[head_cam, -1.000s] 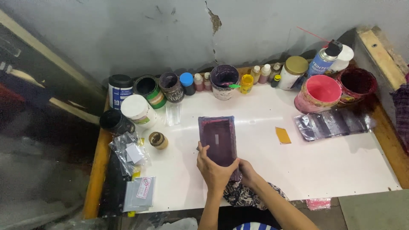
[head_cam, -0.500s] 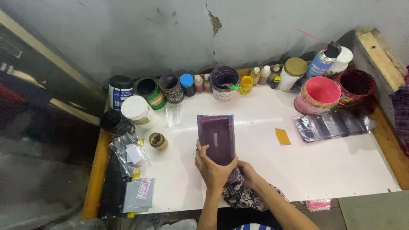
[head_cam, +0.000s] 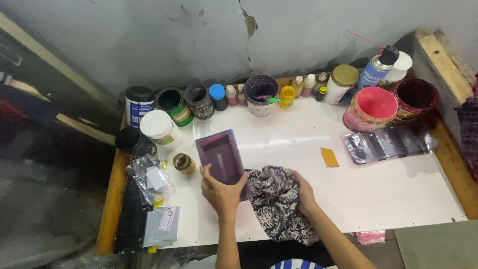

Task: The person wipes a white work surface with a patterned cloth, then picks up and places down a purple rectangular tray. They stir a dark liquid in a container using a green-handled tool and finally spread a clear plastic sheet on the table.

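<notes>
My left hand [head_cam: 220, 192] grips the near end of a purple rectangular framed screen [head_cam: 219, 156], which is tilted up on the white table [head_cam: 398, 194]. My right hand [head_cam: 302, 192] is closed on a dark patterned cloth [head_cam: 277, 201], bunched right beside the frame's right edge. The cloth hangs down over the table's front edge.
Paint tubs and small bottles line the back: a purple-stained cup [head_cam: 261, 93], a pink tub [head_cam: 372, 108], a dark red tub [head_cam: 415, 97], a spray can [head_cam: 377, 70]. A yellow card [head_cam: 329, 157] and a shiny plastic sheet [head_cam: 388, 143] lie right. Plastic bags [head_cam: 151, 177] sit left.
The frame has shifted left and tilted up on its edge. My right hand has brought the patterned cloth up from below onto the table beside the frame.
</notes>
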